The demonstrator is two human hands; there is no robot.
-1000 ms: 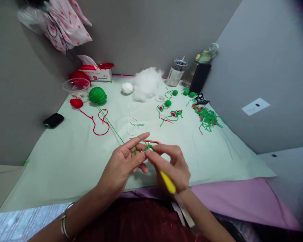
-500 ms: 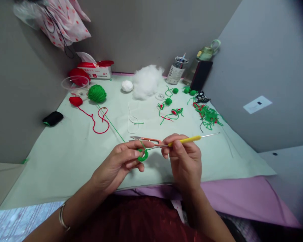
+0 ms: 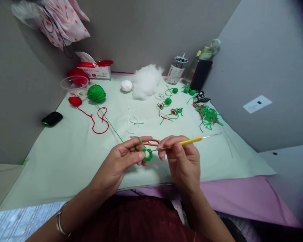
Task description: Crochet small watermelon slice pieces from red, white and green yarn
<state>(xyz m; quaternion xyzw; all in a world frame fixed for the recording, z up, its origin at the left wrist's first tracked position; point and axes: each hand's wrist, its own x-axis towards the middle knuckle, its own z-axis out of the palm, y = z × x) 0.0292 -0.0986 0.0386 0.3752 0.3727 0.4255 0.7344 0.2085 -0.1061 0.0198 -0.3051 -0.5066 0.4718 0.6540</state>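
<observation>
My left hand (image 3: 123,156) pinches a small green crocheted ring (image 3: 148,155) between thumb and fingers, its forefinger stretched out with green yarn over it. That strand runs back across the table to a green yarn ball (image 3: 96,93). In my right hand (image 3: 183,158) is a crochet hook (image 3: 189,141) with a yellow grip, held like a pen. Its metal tip meets the ring at the upper edge; whether it passes through a stitch is too small to tell. Just behind my fingers lie orange-handled thread snips (image 3: 155,142), partly hidden by the left hand.
At the back are white stuffing (image 3: 147,82), a white ball (image 3: 126,86), a tissue box (image 3: 97,71), a jar of pens (image 3: 176,70) and a bottle (image 3: 204,55). Red yarn (image 3: 75,101) lies left, green and red scraps (image 3: 208,116) right. A black spool (image 3: 52,119) sits far left.
The green ring has shifted slightly right and turned in my left fingers, which are now more curled beneath it. The left forefinger has lifted; the hook tip stays at the ring.
</observation>
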